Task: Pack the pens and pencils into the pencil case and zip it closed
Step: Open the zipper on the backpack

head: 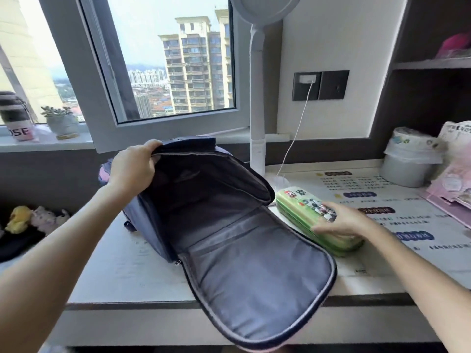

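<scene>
1. The right hand (341, 222), at the right of centre of the frame, lay over the green pencil case (300, 207), fingers curled down round its near side in a grasp.
2. The pencil case rested flat on the tabletop (127, 271), just beside the right edge of the backpack (229, 250). Its long axis ran from upper left, by the bag's mouth, to lower right, and the hand covered the lower-right half.
3. The case looked shut, though its zip was too small to make out. No loose pens or pencils showed anywhere on the tabletop.
4. The left hand (132, 166), at the left of centre, pinched the upper rim of the backpack and held the mouth wide. The front flap lay folded down toward the bottom of the frame, and the dark lining showed nothing inside.
5. The right hand was plainly the nearer to the case. The left sat well apart, across the whole bag. My judgement: any next move of the case falls to the right hand, and leftward lies the open bag.
6. Beyond, a white desk lamp (257, 98) stood behind the bag, with a charging cable (298, 138) trailing down from the wall.
</scene>
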The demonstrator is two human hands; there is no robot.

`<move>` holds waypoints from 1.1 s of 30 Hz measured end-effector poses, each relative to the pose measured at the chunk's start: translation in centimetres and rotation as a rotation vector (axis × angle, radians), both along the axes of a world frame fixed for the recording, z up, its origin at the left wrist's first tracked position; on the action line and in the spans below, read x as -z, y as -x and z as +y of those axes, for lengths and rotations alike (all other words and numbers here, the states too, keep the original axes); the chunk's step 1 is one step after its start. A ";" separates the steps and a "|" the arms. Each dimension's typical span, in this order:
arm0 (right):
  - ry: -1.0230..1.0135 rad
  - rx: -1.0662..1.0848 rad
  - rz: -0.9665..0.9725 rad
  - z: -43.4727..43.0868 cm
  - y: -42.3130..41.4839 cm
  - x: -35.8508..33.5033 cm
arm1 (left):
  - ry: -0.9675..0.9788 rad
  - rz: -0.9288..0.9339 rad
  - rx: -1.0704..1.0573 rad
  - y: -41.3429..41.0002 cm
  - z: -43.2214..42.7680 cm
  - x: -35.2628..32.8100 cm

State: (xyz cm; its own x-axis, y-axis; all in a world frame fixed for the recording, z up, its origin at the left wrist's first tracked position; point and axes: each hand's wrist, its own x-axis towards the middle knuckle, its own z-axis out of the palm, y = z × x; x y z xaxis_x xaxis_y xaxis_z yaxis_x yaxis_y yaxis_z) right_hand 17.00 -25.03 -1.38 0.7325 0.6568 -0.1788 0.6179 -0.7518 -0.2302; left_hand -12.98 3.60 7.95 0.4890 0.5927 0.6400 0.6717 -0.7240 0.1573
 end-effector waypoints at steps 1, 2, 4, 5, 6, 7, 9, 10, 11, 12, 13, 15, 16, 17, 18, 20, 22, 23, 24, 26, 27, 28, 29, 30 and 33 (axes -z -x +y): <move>0.059 -0.017 -0.006 0.3 0.3 0.3 | 0.016 0.002 0.006 0.4 0.1 -0.3; 0.098 -0.021 -0.053 0.3 0.4 0.7 | 0.034 0.008 0.014 0.6 0.2 -0.5; 0.062 0.036 -0.118 -0.1 0.6 0.9 | 0.071 0.032 0.028 1.0 0.3 -0.8; -0.014 0.076 -0.130 -0.3 0.7 0.7 | 0.083 0.036 0.037 1.1 0.3 -0.9; -0.101 0.115 -0.129 -0.6 1.1 0.1 | 0.086 0.031 0.045 1.2 0.2 -1.0; -0.196 0.153 -0.116 -1.1 1.3 -0.5 | 0.084 0.029 0.053 1.2 0.0 -1.0; -0.365 0.163 -0.108 -2.2 2.4 -1.9 | 0.062 0.030 0.061 1.1 -0.5 -0.8; -0.449 0.148 -0.095 -3.0 3.2 -2.5 | 0.051 0.031 0.062 1.0 -0.7 -0.7; -0.536 0.123 -0.058 -3.6 4.1 -3.1 | 0.044 0.031 0.058 1.0 -0.9 -0.6; -0.620 0.084 0.017 -4.3 5.3 -3.7 | 0.038 0.038 0.057 0.9 -1.2 -0.5; -0.683 0.026 0.116 -4.7 6.6 -4.4 | 0.027 0.046 0.054 0.8 -1.4 -0.4; -0.684 -0.116 0.306 -4.1 9.4 -5.8 | 0.001 0.064 0.037 0.7 -1.9 -0.5; -0.609 -0.168 0.331 -3.0 10.7 -5.9 | -0.006 0.071 0.027 0.6 -2.0 -0.6; -0.510 -0.212 0.279 -1.7 11.8 -5.7 | -0.009 0.073 0.021 0.5 -2.2 -0.7; -0.401 -0.263 0.185 0.0 12.9 -5.3 | -0.015 0.077 0.015 0.6 -2.3 -0.9; -0.242 -0.367 0.004 3.0 14.5 -4.5 | -0.041 0.088 0.018 0.6 -2.4 -1.3; -0.169 -0.421 -0.064 5.6 15.3 -4.5 | -0.064 0.108 -0.001 0.6 -2.3 -1.9; -0.144 -0.433 -0.079 6.6 15.3 -4.6 | -0.066 0.117 -0.024 0.4 -2.3 -2.2; -0.128 -0.439 -0.092 7.4 15.3 -4.7 | -0.065 0.125 -0.039 0.2 -2.4 -2.5; -0.124 -0.421 -0.104 9.3 15.5 -4.4 | -0.072 0.127 -0.002 -0.4 -2.3 -3.0; -0.130 -0.401 -0.110 10.1 15.7 -4.0 | -0.068 0.120 0.030 -0.7 -2.2 -3.1; -0.149 -0.381 -0.120 11.3 16.0 -3.3 | -0.058 0.110 0.058 -0.8 -2.3 -3.3; -0.177 -0.361 -0.131 12.5 16.3 -2.4 | -0.045 0.099 0.078 -0.8 -2.3 -3.3; -0.208 -0.341 -0.126 14.0 16.5 -1.5 | -0.029 0.090 0.094 -0.8 -2.4 -3.2; -0.350 -0.281 -0.023 18.3 17.6 1.0 | 0.012 0.061 0.118 -0.2 -2.7 -2.4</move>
